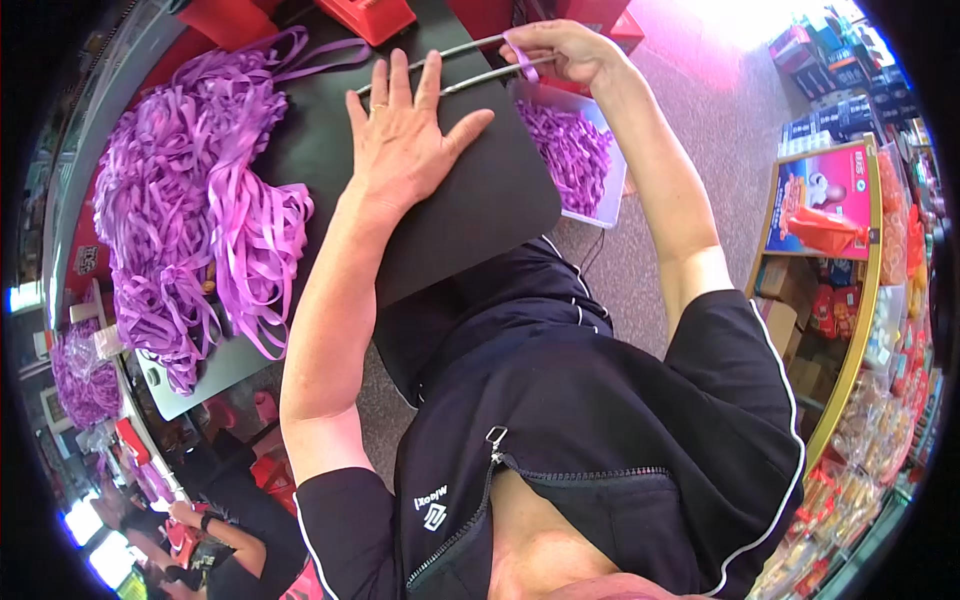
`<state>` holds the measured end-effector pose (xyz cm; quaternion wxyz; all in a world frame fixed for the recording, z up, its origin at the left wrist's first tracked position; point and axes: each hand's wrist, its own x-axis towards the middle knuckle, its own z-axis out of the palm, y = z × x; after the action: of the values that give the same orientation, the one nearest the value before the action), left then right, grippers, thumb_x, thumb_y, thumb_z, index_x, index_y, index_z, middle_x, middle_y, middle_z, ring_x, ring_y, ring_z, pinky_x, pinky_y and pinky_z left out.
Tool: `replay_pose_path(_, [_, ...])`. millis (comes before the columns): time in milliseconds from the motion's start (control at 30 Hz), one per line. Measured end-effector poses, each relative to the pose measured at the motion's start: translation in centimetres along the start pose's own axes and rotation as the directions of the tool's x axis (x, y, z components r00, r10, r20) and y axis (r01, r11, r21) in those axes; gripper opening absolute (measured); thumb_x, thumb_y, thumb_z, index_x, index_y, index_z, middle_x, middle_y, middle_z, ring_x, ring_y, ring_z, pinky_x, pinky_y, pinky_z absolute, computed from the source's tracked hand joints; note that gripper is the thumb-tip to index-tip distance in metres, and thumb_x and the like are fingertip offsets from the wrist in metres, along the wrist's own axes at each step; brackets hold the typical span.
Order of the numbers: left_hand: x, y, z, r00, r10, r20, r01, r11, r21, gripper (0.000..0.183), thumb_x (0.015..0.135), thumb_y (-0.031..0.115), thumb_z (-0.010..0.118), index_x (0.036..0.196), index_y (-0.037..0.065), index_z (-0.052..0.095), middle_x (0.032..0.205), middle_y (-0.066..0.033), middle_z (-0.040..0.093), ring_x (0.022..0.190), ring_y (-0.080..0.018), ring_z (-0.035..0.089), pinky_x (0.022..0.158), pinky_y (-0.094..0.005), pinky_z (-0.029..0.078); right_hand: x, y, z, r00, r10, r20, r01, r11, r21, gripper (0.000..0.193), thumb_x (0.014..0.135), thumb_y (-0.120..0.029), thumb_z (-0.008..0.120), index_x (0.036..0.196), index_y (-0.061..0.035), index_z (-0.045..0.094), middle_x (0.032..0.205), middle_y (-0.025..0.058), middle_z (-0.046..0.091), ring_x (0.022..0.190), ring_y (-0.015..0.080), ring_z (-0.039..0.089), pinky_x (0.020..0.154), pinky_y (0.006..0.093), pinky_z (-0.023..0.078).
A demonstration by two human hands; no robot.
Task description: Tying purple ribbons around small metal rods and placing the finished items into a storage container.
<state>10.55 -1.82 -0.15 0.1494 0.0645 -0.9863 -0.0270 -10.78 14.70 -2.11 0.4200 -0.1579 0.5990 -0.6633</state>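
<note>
My left hand lies flat on a black board, its fingers spread across a pair of parallel thin metal rods. At the right end of the rods, my right hand pinches a short purple ribbon that loops around them. A large tangled heap of purple ribbon covers the left side of the table, and one strand runs from it toward the far edge. Below the board's right side, a white bin holds many short purple ribbon pieces.
Red boxes stand at the far edge. On the right is a shelf with a gold frame and packaged goods. More purple ribbon lies at far left. At lower left, another person's arm shows beside a red item.
</note>
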Motion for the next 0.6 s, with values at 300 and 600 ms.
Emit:
replay_pose_path(300, [0.4,0.8,0.1,1.0,0.011,-0.006,-0.011,1.0,-0.018,0.091,0.083,0.075,0.037,0.147,0.013,0.026,0.151,-0.0217,0.021,0.141,-0.0357,0.019,0.111,-0.0587,0.012,-2.0,1.2,-14.5,0.996,0.002,0.086,-0.036,0.92,0.391,0.023,0.086,-0.014,0.067,0.105,-0.0017,0.063,0.082,0.0047,0.067,0.077,0.009,0.064,0.067,0.0225,0.053])
replay_pose_path(600, [0.1,0.4,-0.3,0.999,0.03,-0.017,-0.031,0.998,-0.051,0.085,0.086,0.07,0.039,0.148,0.014,0.025,0.151,-0.0226,0.021,0.141,-0.0365,0.018,0.111,-0.058,0.01,-7.9,16.1,-13.8,0.793,0.156,-0.589,-0.46,0.788,-0.409,0.044,0.092,-0.041,0.054,0.113,-0.0037,0.064,0.105,0.017,0.068,0.094,0.0284,0.065,0.09,0.0379,0.048])
